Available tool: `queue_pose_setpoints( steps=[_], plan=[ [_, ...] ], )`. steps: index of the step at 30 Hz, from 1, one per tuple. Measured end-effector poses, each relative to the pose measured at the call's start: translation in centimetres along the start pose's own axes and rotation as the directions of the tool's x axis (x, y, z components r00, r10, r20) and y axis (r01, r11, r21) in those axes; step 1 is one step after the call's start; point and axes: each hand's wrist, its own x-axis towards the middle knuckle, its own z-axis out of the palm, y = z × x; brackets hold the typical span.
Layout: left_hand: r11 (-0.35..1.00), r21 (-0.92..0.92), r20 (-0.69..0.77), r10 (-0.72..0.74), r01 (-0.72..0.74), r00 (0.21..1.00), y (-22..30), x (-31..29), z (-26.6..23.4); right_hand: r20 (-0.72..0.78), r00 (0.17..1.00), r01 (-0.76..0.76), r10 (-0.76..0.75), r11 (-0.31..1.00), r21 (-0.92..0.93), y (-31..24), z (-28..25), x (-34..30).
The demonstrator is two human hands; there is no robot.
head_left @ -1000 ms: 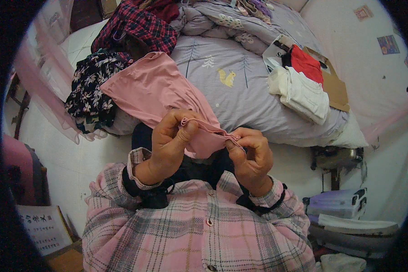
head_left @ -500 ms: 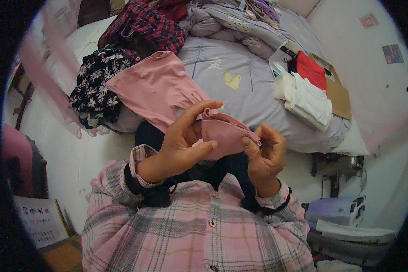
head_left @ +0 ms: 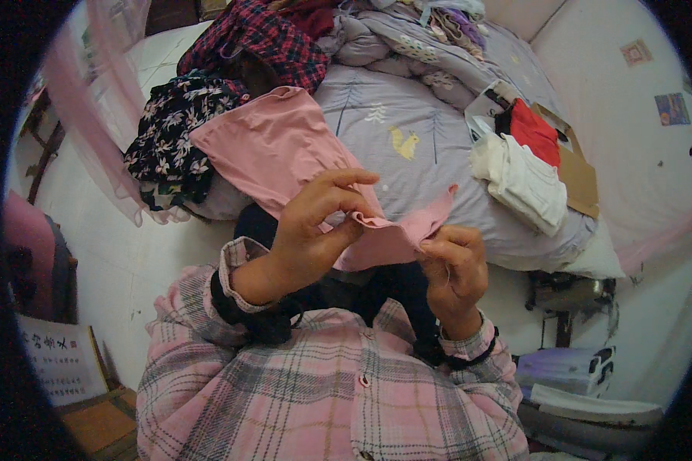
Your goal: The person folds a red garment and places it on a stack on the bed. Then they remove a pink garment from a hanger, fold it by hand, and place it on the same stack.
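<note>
A pink garment [head_left: 273, 142] of smooth cloth stretches from the near edge of the bed toward my lap; its exact kind does not show. Between thumb and finger, my left hand [head_left: 307, 230] pinches a folded edge of its narrow near end. My right hand [head_left: 455, 269] grips the same end a little to the right, with a flap of cloth standing up above the fingers. The edge sags slightly between both hands. Cloth behind my left hand is partly hidden.
A black floral garment [head_left: 173, 138] and a red-and-navy plaid garment [head_left: 284, 50] lie at the bed's left. On the grey bedsheet [head_left: 392, 100], folded white cloth [head_left: 527, 180] and red cloth [head_left: 534, 134] rest by a cardboard piece [head_left: 580, 180]. Pink netting [head_left: 92, 138] hangs at left.
My left thumb and finger have come together on the garment's edge, where they were apart. The right hand has turned over its grip, and a flap now points up.
</note>
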Motion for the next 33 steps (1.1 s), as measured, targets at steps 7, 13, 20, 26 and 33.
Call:
queue_pose_setpoints(
  steps=[7, 13, 20, 26, 33],
  plan=[
    [0.832, -0.433, 0.252, -0.256, 0.346, 0.933, -0.1, 1.2, -0.7, 0.232, 0.972, -0.102, 0.017, 0.928, 0.359, -0.7, 0.1, 0.3],
    [0.657, -0.533, 0.469, -0.294, 0.533, 0.833, 0.1, 1.2, -1.3, 0.283, 0.945, 0.029, -0.162, 0.906, 0.423, -0.7, 0.2, 0.8],
    [0.604, -0.646, 0.496, -0.133, 0.467, 0.858, -1.3, 1.3, -1.2, 0.343, 0.923, -0.067, -0.175, 0.805, 0.589, -0.9, 0.3, 1.1],
    [0.593, -0.682, 0.452, -0.119, 0.429, 0.884, -1.7, 1.0, -1.6, 0.312, 0.945, -0.118, -0.097, 0.790, 0.602, -0.8, -0.3, 0.7],
    [0.664, -0.646, 0.342, -0.190, 0.377, 0.920, -0.5, 1.2, -1.3, 0.255, 0.966, -0.194, 0.048, 0.785, 0.588, -0.7, -0.6, 0.1]
  ],
)
